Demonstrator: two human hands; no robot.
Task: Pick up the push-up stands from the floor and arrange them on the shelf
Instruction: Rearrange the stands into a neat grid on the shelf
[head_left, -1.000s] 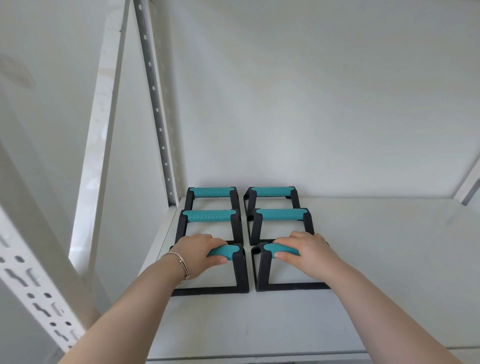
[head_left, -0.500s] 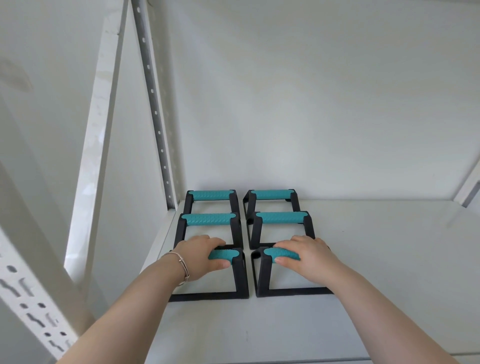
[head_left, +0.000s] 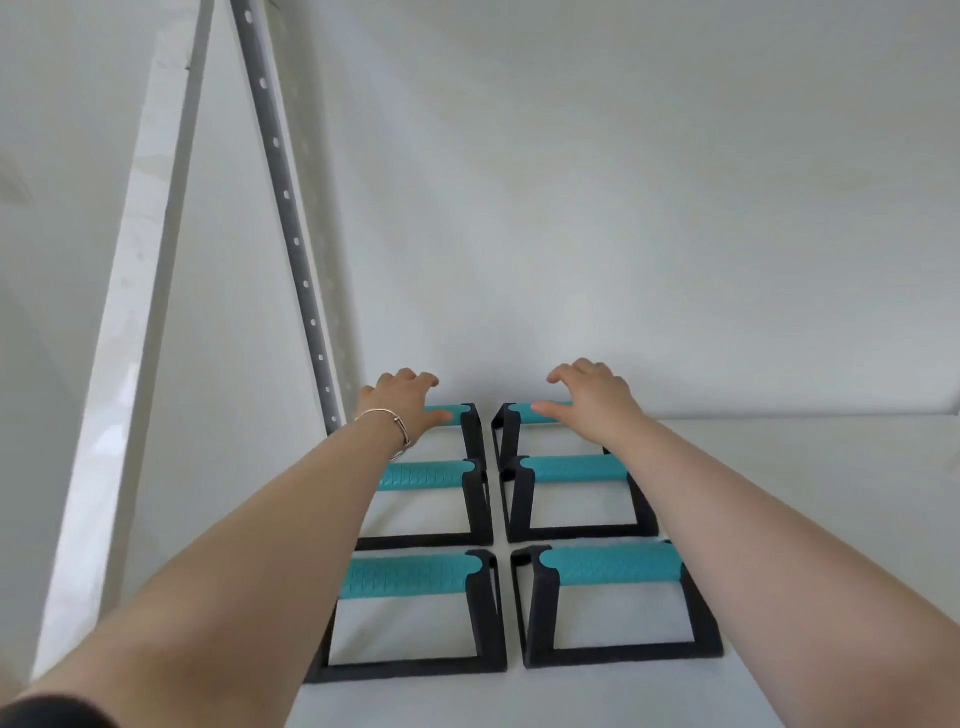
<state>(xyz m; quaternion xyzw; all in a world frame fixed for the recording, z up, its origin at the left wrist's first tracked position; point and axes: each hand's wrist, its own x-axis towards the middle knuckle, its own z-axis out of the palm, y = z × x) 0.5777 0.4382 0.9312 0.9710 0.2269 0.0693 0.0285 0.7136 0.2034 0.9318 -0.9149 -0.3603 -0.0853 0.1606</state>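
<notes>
Several push-up stands, black frames with teal grips, stand in two columns on the white shelf (head_left: 779, 519). The front left stand (head_left: 410, 577) and front right stand (head_left: 613, 564) sit nearest me. Behind them are the middle left stand (head_left: 431, 475) and middle right stand (head_left: 576, 467). My left hand (head_left: 402, 400) hovers over the back left stand (head_left: 457, 415), fingers spread, thumb at its grip. My right hand (head_left: 592, 395) hovers over the back right stand (head_left: 524, 413) likewise. Neither hand holds anything.
A perforated grey upright (head_left: 291, 223) and a white post (head_left: 140, 291) rise on the left of the shelf. The white back wall (head_left: 623, 208) stands just behind the back stands. The shelf's right half is bare surface.
Both hands let go of the front pair of stands and reached forward over the back pair. The view has moved closer to the shelf.
</notes>
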